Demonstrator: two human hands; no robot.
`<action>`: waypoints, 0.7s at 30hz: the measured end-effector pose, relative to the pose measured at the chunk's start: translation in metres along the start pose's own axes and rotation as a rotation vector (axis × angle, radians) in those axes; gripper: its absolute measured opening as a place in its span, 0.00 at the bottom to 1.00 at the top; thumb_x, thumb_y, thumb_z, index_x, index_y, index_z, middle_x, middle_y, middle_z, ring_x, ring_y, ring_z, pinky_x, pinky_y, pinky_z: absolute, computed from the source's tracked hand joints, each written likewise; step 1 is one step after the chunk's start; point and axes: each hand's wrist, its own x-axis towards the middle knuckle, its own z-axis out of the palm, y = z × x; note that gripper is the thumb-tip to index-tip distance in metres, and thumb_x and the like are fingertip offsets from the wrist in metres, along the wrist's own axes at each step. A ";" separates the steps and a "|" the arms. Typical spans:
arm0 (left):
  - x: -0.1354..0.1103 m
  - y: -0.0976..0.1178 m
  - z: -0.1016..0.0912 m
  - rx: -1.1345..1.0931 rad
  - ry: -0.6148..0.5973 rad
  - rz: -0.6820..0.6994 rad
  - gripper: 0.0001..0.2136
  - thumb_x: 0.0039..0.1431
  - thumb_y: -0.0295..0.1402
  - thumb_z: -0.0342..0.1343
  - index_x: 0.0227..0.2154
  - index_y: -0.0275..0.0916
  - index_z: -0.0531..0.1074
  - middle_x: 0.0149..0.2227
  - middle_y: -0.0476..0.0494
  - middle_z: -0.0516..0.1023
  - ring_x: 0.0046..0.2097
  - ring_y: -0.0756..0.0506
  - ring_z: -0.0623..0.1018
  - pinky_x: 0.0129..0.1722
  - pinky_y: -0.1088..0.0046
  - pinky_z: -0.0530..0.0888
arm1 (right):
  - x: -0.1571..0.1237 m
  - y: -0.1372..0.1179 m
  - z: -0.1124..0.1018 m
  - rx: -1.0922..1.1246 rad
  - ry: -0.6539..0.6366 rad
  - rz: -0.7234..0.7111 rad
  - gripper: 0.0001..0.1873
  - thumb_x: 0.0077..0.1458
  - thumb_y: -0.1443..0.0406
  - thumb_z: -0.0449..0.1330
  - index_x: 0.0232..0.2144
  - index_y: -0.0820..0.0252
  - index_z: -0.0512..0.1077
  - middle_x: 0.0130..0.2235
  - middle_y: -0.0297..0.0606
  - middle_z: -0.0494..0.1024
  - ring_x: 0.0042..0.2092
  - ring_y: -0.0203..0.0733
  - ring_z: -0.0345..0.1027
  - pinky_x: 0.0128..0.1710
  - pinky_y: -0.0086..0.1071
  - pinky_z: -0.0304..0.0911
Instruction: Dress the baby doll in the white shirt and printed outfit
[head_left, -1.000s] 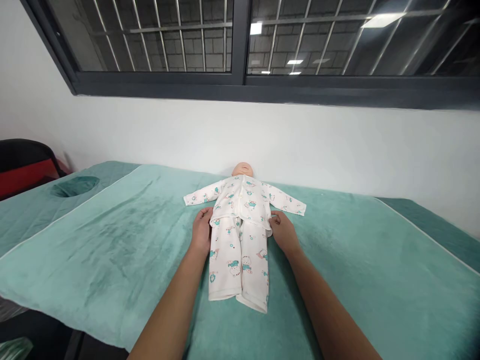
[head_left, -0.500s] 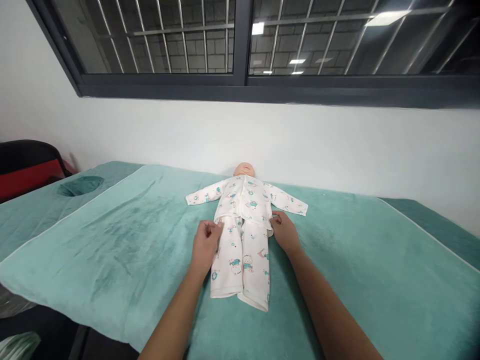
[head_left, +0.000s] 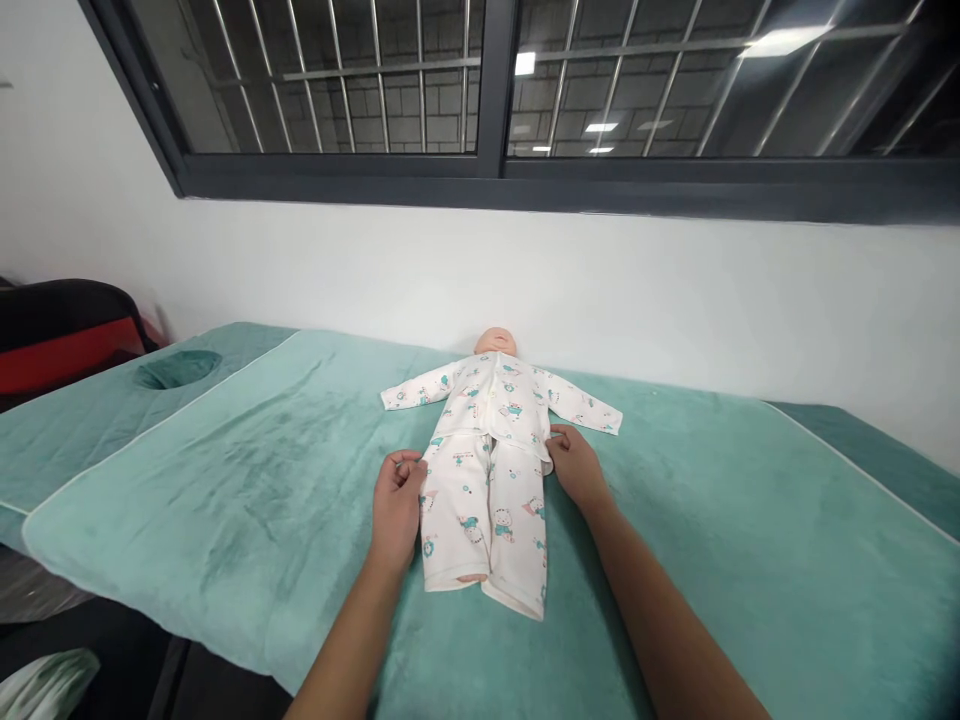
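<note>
A baby doll (head_left: 496,342) lies on its back on a teal towel (head_left: 247,480), its head toward the wall. It wears a white printed shirt (head_left: 499,400) and matching white pants (head_left: 484,515). My left hand (head_left: 396,503) is curled and pinches the pants at the doll's left hip side. My right hand (head_left: 574,467) grips the waist of the pants on the other side, just under the shirt hem. A bit of the doll's foot shows at the left pant cuff.
The towel covers a green padded table with a round face hole (head_left: 178,368) at the left. A white wall and a dark-framed window (head_left: 495,100) stand right behind. A black and red chair (head_left: 67,335) is at far left.
My left hand moved from the shirt's hem down to the side of the pants and closed on the cloth. The pants have slid slightly lower. My right hand stayed at the waist.
</note>
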 end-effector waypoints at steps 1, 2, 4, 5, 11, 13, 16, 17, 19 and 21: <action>0.000 0.001 0.000 0.021 0.011 0.002 0.11 0.53 0.37 0.58 0.37 0.41 0.67 0.22 0.57 0.62 0.24 0.54 0.62 0.25 0.80 0.62 | 0.000 0.000 0.000 0.008 0.005 0.000 0.17 0.51 0.59 0.53 0.43 0.56 0.70 0.32 0.34 0.78 0.34 0.44 0.71 0.36 0.35 0.61; 0.000 0.001 0.001 0.046 0.019 0.004 0.10 0.54 0.37 0.57 0.37 0.40 0.67 0.22 0.57 0.62 0.24 0.54 0.62 0.25 0.80 0.62 | 0.000 0.000 0.001 0.017 0.012 0.001 0.17 0.50 0.59 0.53 0.43 0.56 0.70 0.31 0.34 0.78 0.34 0.44 0.71 0.36 0.35 0.62; 0.000 0.001 0.002 0.111 0.017 0.013 0.09 0.54 0.36 0.56 0.36 0.40 0.67 0.22 0.57 0.61 0.24 0.53 0.62 0.25 0.79 0.62 | 0.001 0.001 0.002 0.042 0.034 0.006 0.16 0.49 0.60 0.54 0.41 0.56 0.70 0.32 0.35 0.78 0.33 0.43 0.71 0.35 0.35 0.63; -0.001 0.001 0.002 0.147 0.015 0.023 0.08 0.55 0.36 0.55 0.36 0.39 0.67 0.22 0.57 0.60 0.25 0.53 0.62 0.26 0.79 0.63 | 0.001 0.001 0.003 0.058 0.048 0.011 0.16 0.48 0.60 0.55 0.41 0.56 0.70 0.34 0.36 0.78 0.33 0.43 0.71 0.35 0.35 0.64; -0.023 -0.004 -0.011 0.339 -0.086 0.182 0.11 0.61 0.41 0.52 0.40 0.39 0.69 0.28 0.53 0.65 0.31 0.50 0.68 0.32 0.75 0.67 | 0.001 -0.001 0.000 0.164 0.129 0.039 0.15 0.49 0.61 0.52 0.40 0.58 0.68 0.42 0.42 0.75 0.35 0.41 0.72 0.28 0.31 0.65; -0.037 -0.005 -0.019 0.432 -0.247 0.302 0.12 0.62 0.41 0.51 0.43 0.40 0.71 0.31 0.50 0.67 0.33 0.49 0.69 0.34 0.73 0.68 | -0.004 -0.006 -0.002 0.162 0.131 0.025 0.14 0.49 0.58 0.54 0.38 0.58 0.68 0.39 0.40 0.75 0.34 0.40 0.70 0.30 0.31 0.64; -0.058 -0.010 -0.027 0.572 -0.473 0.529 0.14 0.61 0.40 0.55 0.47 0.43 0.74 0.36 0.46 0.68 0.37 0.48 0.71 0.36 0.72 0.70 | -0.018 -0.015 -0.005 0.138 0.076 -0.017 0.13 0.51 0.54 0.56 0.31 0.57 0.68 0.30 0.34 0.73 0.29 0.38 0.65 0.31 0.32 0.61; -0.064 -0.012 -0.028 0.614 -0.510 0.593 0.14 0.60 0.40 0.57 0.48 0.44 0.74 0.38 0.44 0.67 0.39 0.47 0.71 0.38 0.71 0.71 | -0.024 -0.019 -0.007 0.126 0.044 -0.036 0.14 0.52 0.52 0.56 0.28 0.57 0.68 0.26 0.31 0.71 0.28 0.38 0.63 0.31 0.32 0.59; -0.073 -0.016 -0.028 0.693 -0.509 0.686 0.13 0.59 0.38 0.59 0.46 0.44 0.74 0.40 0.43 0.66 0.41 0.45 0.71 0.39 0.69 0.72 | -0.041 -0.025 -0.009 0.075 -0.046 -0.092 0.18 0.55 0.50 0.54 0.24 0.57 0.66 0.22 0.29 0.68 0.27 0.37 0.60 0.30 0.31 0.56; -0.079 -0.019 -0.027 0.758 -0.455 0.736 0.10 0.60 0.35 0.56 0.43 0.42 0.75 0.40 0.42 0.65 0.41 0.45 0.70 0.39 0.69 0.73 | -0.061 -0.030 -0.012 -0.004 -0.148 -0.169 0.21 0.58 0.50 0.52 0.21 0.57 0.63 0.22 0.29 0.66 0.28 0.37 0.59 0.29 0.30 0.54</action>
